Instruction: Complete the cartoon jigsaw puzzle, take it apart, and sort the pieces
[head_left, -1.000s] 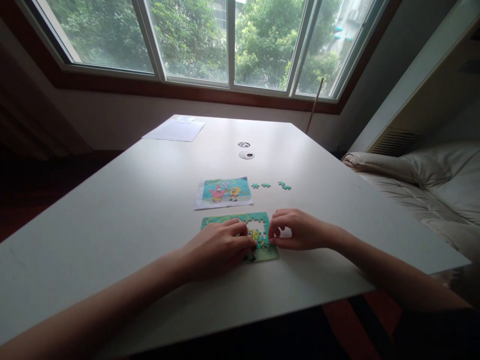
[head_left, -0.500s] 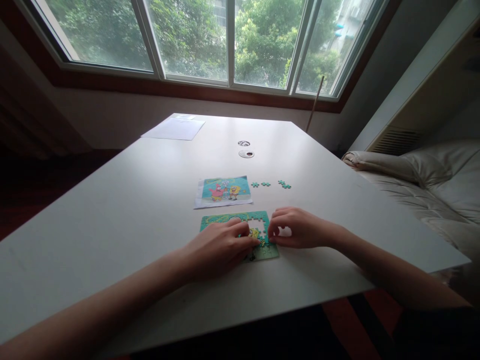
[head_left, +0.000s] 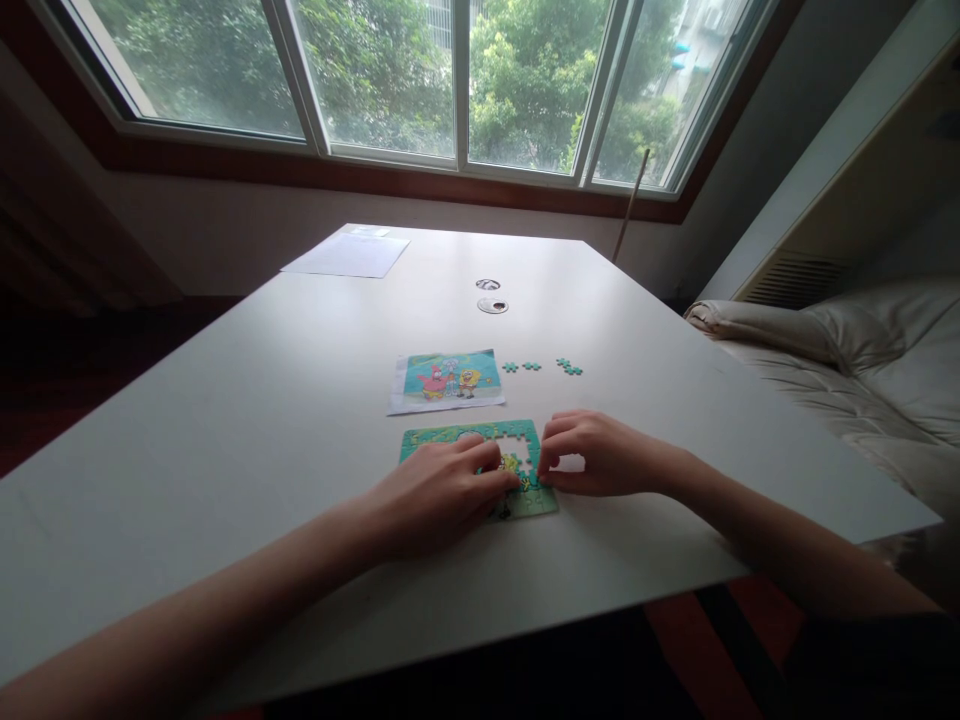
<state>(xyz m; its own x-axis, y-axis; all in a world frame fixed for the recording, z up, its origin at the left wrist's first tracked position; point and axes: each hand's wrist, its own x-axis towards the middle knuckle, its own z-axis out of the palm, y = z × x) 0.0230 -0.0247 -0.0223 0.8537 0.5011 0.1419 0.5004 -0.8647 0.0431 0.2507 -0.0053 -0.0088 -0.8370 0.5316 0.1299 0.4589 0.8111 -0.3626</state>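
A small green jigsaw puzzle lies partly assembled near the front of the white table. My left hand rests on the puzzle's left and middle, fingers curled and pressing down on the pieces. My right hand sits at the puzzle's right edge, fingers bent, fingertips pinched against the edge pieces. An unfilled gap shows near the puzzle's upper right. Behind it lies the reference picture of two cartoon figures. Several loose green pieces sit to its right.
A white sheet of paper lies at the table's far left. Two round cable holes sit mid-table. A cushioned sofa stands right of the table. Windows run along the far wall, with a thin stick leaning there.
Both hands stay on the puzzle with only tiny finger shifts. The view has drifted slightly.
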